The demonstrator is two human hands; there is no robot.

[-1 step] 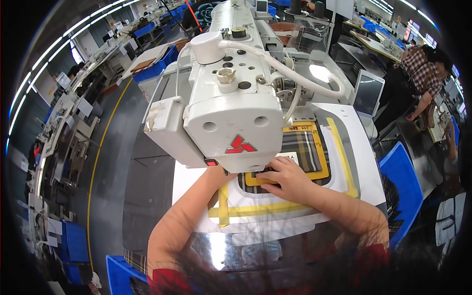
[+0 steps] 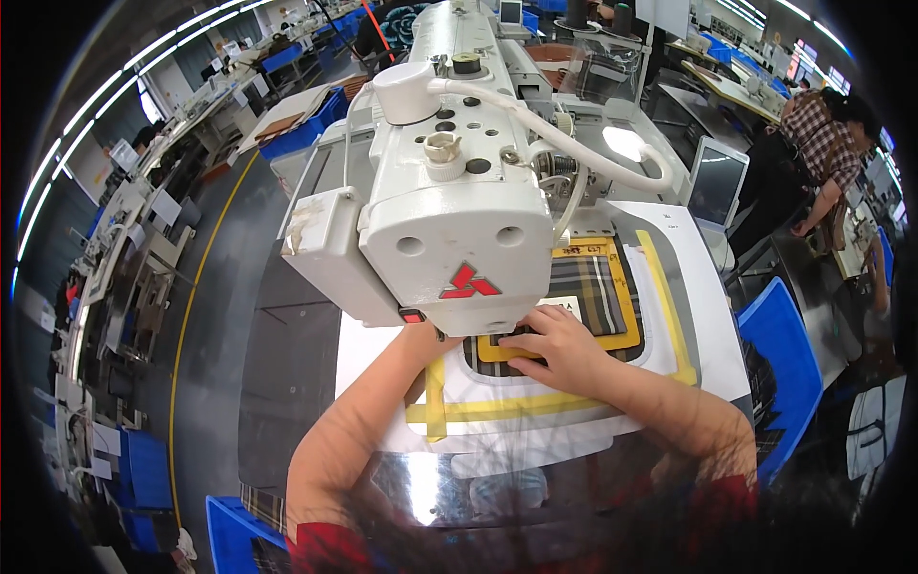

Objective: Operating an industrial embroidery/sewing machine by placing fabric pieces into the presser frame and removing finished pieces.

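Note:
A large white sewing machine head [image 2: 459, 230] stands in front of me, over plaid fabric [image 2: 580, 287] lying inside a yellow frame [image 2: 626, 316]. My right hand [image 2: 562, 349] rests on the frame's near side with its fingers stretched out over the fabric. A small pale label [image 2: 566, 304] shows just beyond those fingers. Under the machine head reaches my left hand [image 2: 432, 346]; only its wrist side shows, and its fingers are hidden. Around the frame lies a white sheet [image 2: 378, 359] with yellow tape strips [image 2: 526, 408] on it.
Blue bins [image 2: 779, 349] with plaid cloth flank the table at right and lower left. A tablet-like screen [image 2: 717, 187] stands behind the sheet on the right. Further right, a person [image 2: 818, 153] in a checked shirt leans over another table. A yellow floor line [image 2: 191, 297] runs along the left.

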